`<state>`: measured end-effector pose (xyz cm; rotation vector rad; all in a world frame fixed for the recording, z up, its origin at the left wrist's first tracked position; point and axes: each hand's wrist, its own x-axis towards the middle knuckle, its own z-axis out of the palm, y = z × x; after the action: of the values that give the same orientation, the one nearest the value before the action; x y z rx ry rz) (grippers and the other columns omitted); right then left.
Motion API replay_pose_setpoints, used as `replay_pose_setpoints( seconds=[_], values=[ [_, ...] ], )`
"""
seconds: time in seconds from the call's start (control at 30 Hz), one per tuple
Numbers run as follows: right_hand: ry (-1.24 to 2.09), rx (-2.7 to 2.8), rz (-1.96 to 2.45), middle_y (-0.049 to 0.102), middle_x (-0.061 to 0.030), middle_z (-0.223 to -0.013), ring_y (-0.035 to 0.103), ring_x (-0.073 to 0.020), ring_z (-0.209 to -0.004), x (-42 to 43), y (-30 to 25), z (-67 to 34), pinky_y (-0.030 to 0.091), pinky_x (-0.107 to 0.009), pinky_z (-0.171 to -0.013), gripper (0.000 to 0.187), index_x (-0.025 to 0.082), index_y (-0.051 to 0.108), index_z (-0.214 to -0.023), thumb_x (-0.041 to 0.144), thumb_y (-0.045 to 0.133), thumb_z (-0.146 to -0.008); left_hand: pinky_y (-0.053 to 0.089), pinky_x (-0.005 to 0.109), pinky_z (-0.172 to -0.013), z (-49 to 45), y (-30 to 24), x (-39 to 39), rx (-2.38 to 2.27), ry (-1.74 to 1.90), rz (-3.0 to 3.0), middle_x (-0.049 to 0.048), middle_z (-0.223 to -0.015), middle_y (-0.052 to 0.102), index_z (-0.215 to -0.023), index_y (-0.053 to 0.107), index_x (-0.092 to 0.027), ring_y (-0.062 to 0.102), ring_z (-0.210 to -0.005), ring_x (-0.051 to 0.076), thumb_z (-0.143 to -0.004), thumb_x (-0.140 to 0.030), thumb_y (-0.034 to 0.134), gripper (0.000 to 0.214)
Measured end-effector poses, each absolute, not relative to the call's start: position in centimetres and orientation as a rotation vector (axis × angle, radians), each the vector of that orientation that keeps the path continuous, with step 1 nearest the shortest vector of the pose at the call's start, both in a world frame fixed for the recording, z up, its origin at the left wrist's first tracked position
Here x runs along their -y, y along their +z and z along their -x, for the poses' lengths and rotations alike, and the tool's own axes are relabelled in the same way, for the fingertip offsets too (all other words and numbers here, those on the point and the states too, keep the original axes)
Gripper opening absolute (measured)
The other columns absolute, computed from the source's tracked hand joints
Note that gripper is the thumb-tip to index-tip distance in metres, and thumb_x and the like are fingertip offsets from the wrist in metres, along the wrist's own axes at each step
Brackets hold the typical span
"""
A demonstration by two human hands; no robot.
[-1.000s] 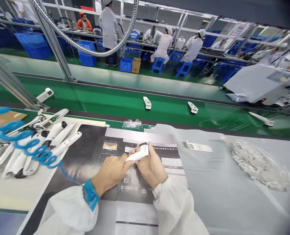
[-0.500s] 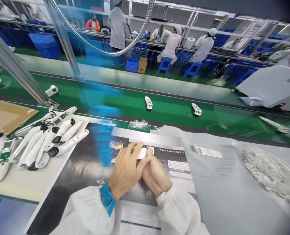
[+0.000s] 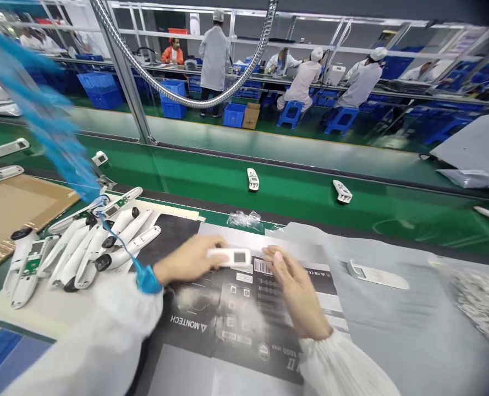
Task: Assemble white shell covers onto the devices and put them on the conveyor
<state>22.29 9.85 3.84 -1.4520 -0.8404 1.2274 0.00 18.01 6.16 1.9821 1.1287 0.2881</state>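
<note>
Okay, your left hand (image 3: 188, 259) has the white device (image 3: 227, 257) by its left end, fingers closed around the casing, though blur hides exactly where your thumb sits. The device lies level with its small grey display facing up, low over the printed black sheet (image 3: 198, 311), and you cannot tell from this view whether it touches. Your right hand (image 3: 296, 291) is open, and its fingertips (image 3: 275, 254) stop just beside the device's free end, apart from it and near a barcode label (image 3: 263, 267). To handle this well, keep your pinch on the casing rather than across the display, and bring your right fingers in gently so the device does not twist in your left grip. Watch the blue wrist strap (image 3: 147, 280) too: its blurred cord (image 3: 50, 121) runs up and away past the row of white devices (image 3: 124, 247) to your left, so keep it clear of them. A white casing (image 3: 376, 276) lies on the grey sheet (image 3: 393, 330) to your right, well apart from both hands.
</note>
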Motion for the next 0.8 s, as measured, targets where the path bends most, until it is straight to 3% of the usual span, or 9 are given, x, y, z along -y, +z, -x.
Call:
replay_pose_setpoints(
  seconds=[0.07, 0.13, 0.23, 0.4, 0.6, 0.7, 0.8],
  values=[
    [0.967, 1.075, 1.632, 0.067, -0.0085, -0.117, 0.059, -0.0276, -0.114, -9.6, 3.3, -24.7, 0.046, -0.045, -0.101, 0.043, 0.023, 0.065, -0.109, 0.058, 0.063, -0.083, 0.045, 0.024, -0.06, 1.6, 6.5, -22.3, -1.329, 0.374, -1.945, 0.0002, -0.08, 0.069, -0.107, 0.065, -0.018, 0.062, -0.062, 0.014, -0.093, -0.036, 0.054, 0.025],
    [0.778, 1.263, 1.733, 0.066, -0.0091, -0.117, 0.06, -0.0281, -0.11, -9.1, 2.3, -26.6, 0.048, -0.047, -0.097, 0.04, 0.024, 0.064, -0.108, 0.056, 0.058, -0.087, 0.049, 0.028, -0.064, 2.4, 6.4, -26.8, -1.528, 0.446, -1.908, 0.0022, -0.086, 0.067, -0.122, 0.056, -0.015, 0.062, -0.066, 0.014, -0.097, -0.034, 0.048, 0.033],
    [0.48, 1.57, 1.764, 0.061, -0.0101, -0.123, 0.056, -0.0289, -0.115, -8.4, 0.2, -27.8, 0.044, -0.051, -0.101, 0.037, 0.024, 0.061, -0.115, 0.051, 0.05, -0.092, 0.054, 0.039, -0.08, 2.1, 5.6, -32.3, -1.787, 0.468, -1.845, 0.008, -0.107, 0.064, -0.126, 0.053, -0.014, 0.064, -0.088, 0.019, -0.096, -0.036, 0.054, 0.037],
    [0.094, 1.818, 1.769, 0.057, -0.0126, -0.127, 0.049, -0.0309, -0.12, -8.1, -2.7, -27.0, 0.04, -0.054, -0.104, 0.038, 0.021, 0.054, -0.125, 0.044, 0.043, -0.098, 0.041, 0.054, -0.105, -4.2, 3.8, -37.0, -1.968, 0.502, -1.855, 0.012, -0.134, 0.052, -0.121, 0.058, -0.014, 0.049, -0.125, 0.029, -0.09, -0.034, 0.063, 0.036],
    [0.036, 1.795, 1.761, 0.06, -0.0118, -0.122, 0.052, -0.0295, -0.116, -8.7, -2.5, -26.7, 0.042, -0.051, -0.101, 0.033, 0.021, 0.055, -0.121, 0.042, 0.046, -0.097, 0.039, 0.053, -0.104, -15.4, 1.7, -39.0, -1.924, 0.522, -1.694, 0.0142, -0.126, 0.058, -0.113, 0.062, -0.012, 0.051, -0.123, 0.029, -0.092, -0.047, 0.057, 0.042],
    [0.103, 1.761, 1.754, 0.06, -0.011, -0.122, 0.052, -0.0283, -0.117, -8.6, -2.3, -26.9, 0.042, -0.049, -0.101, 0.03, 0.021, 0.056, -0.121, 0.039, 0.049, -0.096, 0.046, 0.046, -0.096, -17.0, 2.3, -38.7, -1.849, 0.589, -1.616, 0.0156, -0.117, 0.063, -0.108, 0.062, -0.011, 0.059, -0.112, 0.028, -0.088, -0.034, 0.064, 0.031],
    [0.183, 1.692, 1.737, 0.062, -0.0097, -0.118, 0.053, -0.0266, -0.114, -8.3, -2.2, -27.1, 0.043, -0.048, -0.1, 0.025, 0.022, 0.06, -0.114, 0.035, 0.05, -0.096, 0.05, 0.031, -0.081, -15.5, 4.4, -36.5, -1.637, 0.727, -1.643, 0.0081, -0.105, 0.068, -0.106, 0.062, -0.016, 0.065, -0.094, 0.021, -0.079, -0.022, 0.072, 0.029]
  ],
)
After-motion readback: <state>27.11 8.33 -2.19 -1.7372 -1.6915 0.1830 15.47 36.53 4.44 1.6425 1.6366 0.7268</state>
